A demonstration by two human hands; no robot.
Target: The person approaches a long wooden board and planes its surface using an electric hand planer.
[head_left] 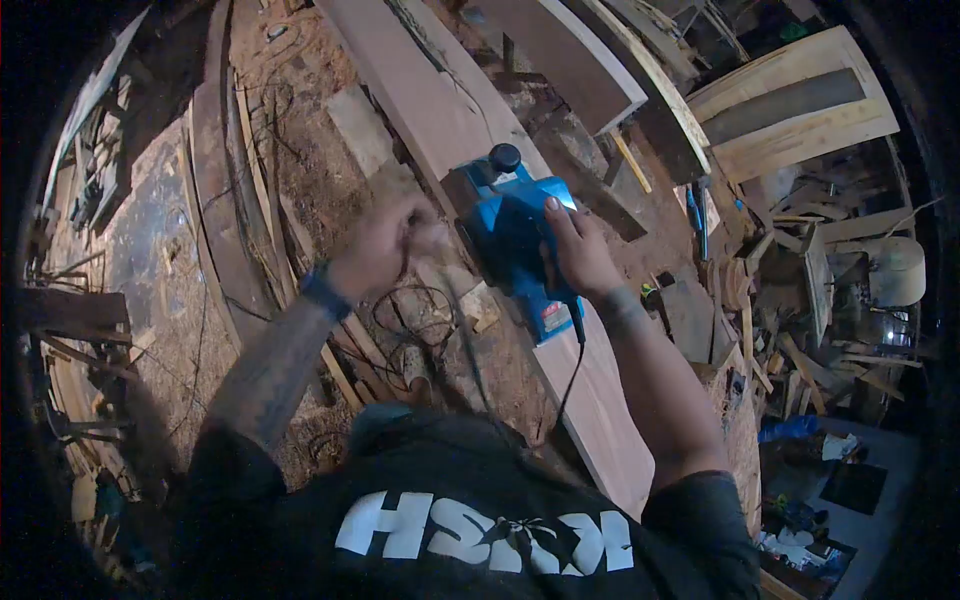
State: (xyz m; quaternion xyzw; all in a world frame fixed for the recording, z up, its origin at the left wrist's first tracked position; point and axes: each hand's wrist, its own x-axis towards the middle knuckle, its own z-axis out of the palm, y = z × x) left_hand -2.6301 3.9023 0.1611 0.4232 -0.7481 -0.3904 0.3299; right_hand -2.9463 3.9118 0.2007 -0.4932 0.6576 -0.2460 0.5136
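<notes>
A blue electric planer (pixel 500 225) with a black front knob (pixel 505 157) rests on a long, pale reddish wooden board (pixel 600 420). My right hand (pixel 580 245) is wrapped round the planer's rear handle, its thumb on top. Just left of the tool, apart from it, my left hand (pixel 400 235) is curled and blurred by motion. Whatever its fingers hold, if anything, is hidden. A dark power cord (pixel 572 385) runs from the back of the planer down toward my body. Another stretch of dark cable (pixel 465 340) passes below my left hand.
Sawdust and shavings cover the ground (pixel 290 90), with a tangle of cable (pixel 410 310) near my left forearm. Large planks (pixel 570 60) lie beyond the board on the right. A slotted wooden panel (pixel 800 100) leans farther right, above scrap wood and a whitish container (pixel 895 270).
</notes>
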